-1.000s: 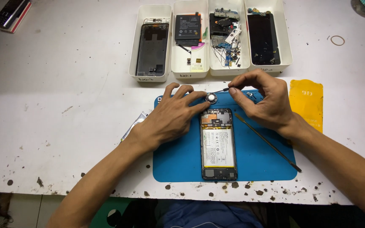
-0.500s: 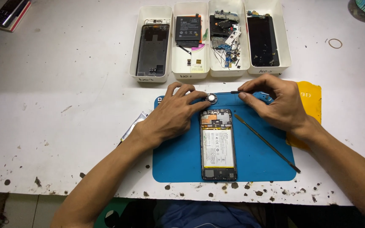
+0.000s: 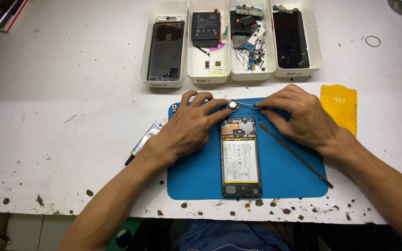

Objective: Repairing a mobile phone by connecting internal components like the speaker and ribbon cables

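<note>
An opened phone (image 3: 240, 158) with its battery showing lies upright on a blue work mat (image 3: 284, 176). Just above its top edge sits a small round silvery part (image 3: 232, 105). My left hand (image 3: 187, 128) rests on the mat left of the phone, its fingertips pressing on that round part. My right hand (image 3: 301, 116) is on the mat's upper right and pinches thin metal tweezers (image 3: 246, 105) whose tips reach the round part.
A long dark spudger (image 3: 294, 153) lies diagonally on the mat under my right wrist. Several white trays (image 3: 164, 83) at the back hold a phone frame, a battery, small boards and a screen. A yellow pad (image 3: 339, 109) lies right of the mat, a small tube (image 3: 145, 139) to the left.
My right hand has drawn slightly rightward, the tweezers now reaching out toward the round part. My left hand has stayed in place on it.
</note>
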